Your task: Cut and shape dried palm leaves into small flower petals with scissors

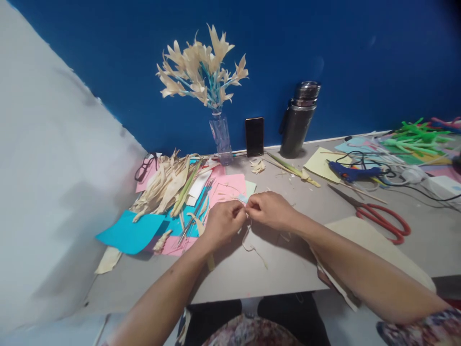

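Desk [223, 289]: along the rear edge, before the wall [281, 48], a bottle [220, 137], phone [254, 137] and thermos [297, 129] are ranged left to right; flowers [197, 69] are set in the bottle. Left: husks [163, 185] heaped on paper sheets [129, 231]. Right: scissors [360, 206] laid before a glue gun [355, 171], pipe cleaners [414, 140] piled behind. Between: a strand [245, 237] held by left hand [224, 222] and right hand [272, 209].

Clock centred on table [432, 250]. I note dark flask [296, 129] at 1 o'clock, upright phone [254, 137] at 12, both near blue wall [360, 57]; dark-framed glasses [145, 167] at 10, white plug [414, 175] toward 3.
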Demonstrator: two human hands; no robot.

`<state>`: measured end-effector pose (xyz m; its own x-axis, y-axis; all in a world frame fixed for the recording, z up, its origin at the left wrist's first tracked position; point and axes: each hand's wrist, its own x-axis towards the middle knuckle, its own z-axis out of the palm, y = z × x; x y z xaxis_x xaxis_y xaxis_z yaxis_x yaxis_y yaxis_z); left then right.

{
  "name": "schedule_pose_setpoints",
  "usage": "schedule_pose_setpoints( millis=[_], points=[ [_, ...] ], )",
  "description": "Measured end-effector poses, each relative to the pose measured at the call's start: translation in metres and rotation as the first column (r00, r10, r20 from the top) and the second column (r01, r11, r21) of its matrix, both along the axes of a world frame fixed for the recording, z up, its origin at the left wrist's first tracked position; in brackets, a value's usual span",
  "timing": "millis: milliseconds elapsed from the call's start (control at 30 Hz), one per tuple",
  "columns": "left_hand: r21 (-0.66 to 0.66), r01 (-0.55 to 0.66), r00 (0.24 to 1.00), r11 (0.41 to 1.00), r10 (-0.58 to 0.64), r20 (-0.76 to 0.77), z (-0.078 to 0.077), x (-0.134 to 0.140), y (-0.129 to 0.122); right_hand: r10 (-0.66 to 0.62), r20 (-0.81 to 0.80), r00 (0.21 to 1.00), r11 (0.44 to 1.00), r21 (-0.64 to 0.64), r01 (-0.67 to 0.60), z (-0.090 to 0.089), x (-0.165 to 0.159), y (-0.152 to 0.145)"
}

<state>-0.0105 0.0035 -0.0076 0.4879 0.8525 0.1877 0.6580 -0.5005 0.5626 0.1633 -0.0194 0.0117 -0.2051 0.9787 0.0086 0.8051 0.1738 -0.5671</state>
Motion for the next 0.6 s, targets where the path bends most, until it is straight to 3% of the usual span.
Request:
schedule_pose_setpoints(
  millis=[133,233,300,400,500,600],
  points=[
    [0.194,-0.083,0.985,0.978,0.110,-0.133,-0.005,0.007,-0.007,0.009,-0.021,1.000,1.000,0.015,-0.008,-0.002,-0.001,0.002],
    [0.217,-0.147,0.977,0.965,0.176,-0.120,-0.005,0.005,-0.002,0.008,-0.101,0.995,1.000,0.000,-0.008,-0.002,0.000,0.003],
    [0.137,-0.179,0.984,0.974,0.180,0.008,-0.002,0.000,0.004,0.003,-0.136,0.991,1.000,-0.010,-0.004,-0.002,0.001,0.003],
    [-0.052,-0.059,0.979,0.997,0.068,0.193,0.000,-0.006,0.010,0.005,-0.131,0.991,1.000,-0.016,-0.007,-0.001,0.003,0.003],
    [-0.154,0.059,0.985,0.986,-0.032,0.172,-0.002,-0.006,0.010,0.005,-0.151,0.989,1.000,-0.028,-0.010,0.000,0.003,0.002],
    [-0.157,0.048,0.992,0.987,-0.028,0.126,-0.006,-0.001,0.006,-0.025,-0.135,0.991,0.999,-0.045,0.019,0.000,0.003,0.002]
  ],
)
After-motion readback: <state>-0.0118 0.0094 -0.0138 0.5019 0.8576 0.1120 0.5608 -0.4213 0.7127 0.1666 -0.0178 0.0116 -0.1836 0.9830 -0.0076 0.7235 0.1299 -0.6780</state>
